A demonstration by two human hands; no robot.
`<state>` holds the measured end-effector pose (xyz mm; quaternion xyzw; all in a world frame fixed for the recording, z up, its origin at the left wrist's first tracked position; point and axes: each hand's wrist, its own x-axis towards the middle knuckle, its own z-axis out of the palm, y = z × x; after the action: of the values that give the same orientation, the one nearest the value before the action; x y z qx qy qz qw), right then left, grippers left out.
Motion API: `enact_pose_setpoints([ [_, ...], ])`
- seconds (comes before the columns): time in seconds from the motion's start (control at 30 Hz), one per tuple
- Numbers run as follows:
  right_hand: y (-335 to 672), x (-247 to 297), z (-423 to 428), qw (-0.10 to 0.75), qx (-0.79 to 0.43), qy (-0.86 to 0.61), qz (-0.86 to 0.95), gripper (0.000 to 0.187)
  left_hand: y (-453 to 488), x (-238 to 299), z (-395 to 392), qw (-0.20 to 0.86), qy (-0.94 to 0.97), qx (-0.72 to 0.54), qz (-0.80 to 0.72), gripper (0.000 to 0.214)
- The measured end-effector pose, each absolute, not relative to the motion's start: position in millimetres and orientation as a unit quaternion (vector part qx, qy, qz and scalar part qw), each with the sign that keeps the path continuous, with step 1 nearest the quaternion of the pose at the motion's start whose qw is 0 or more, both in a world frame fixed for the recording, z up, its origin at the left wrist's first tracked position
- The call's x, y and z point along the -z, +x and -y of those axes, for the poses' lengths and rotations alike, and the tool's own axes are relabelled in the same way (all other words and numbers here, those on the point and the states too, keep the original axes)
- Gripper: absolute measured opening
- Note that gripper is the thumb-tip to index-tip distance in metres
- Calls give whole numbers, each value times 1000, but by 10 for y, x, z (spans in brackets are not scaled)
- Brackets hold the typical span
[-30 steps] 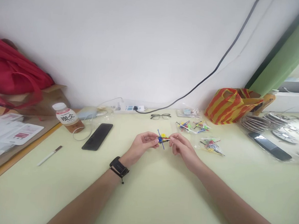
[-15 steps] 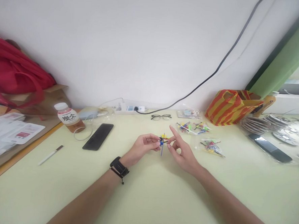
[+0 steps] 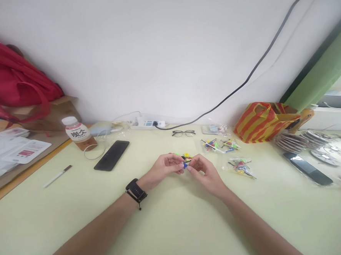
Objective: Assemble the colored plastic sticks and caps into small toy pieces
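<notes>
Head view: left hand (image 3: 163, 168) and right hand (image 3: 206, 172) both pinch a coloured plastic piece (image 3: 185, 161) held between them, seemingly pressing parts together; the next move calls for fine fingertip alignment.

White wall (image 3: 152, 45), pale yellow table (image 3: 181, 228), green pillar (image 3: 321, 67)

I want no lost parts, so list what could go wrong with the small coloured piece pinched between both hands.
1. The small coloured piece is gripped only by the fingertips of the left hand and right hand; a slip could drop it onto the table.
2. A dropped bit might get mixed up with the bags of coloured parts lying near the right hand.
3. It looks tiny and thin, so squeezing hard may bend it.
</notes>
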<state>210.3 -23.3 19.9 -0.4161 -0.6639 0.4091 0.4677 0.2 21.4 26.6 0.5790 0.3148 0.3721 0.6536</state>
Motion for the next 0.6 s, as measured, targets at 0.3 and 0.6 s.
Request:
enact_pose_setpoints([
  [0.3, 2089, -169, 274, 471, -352, -408, 698, 22, -11, -263, -224, 657, 574, -372, -316, 34],
  [0.6, 2135, -232, 274, 493, -413, -373, 669, 45, -2, -222, -236, 655, 557, -382, -338, 35],
])
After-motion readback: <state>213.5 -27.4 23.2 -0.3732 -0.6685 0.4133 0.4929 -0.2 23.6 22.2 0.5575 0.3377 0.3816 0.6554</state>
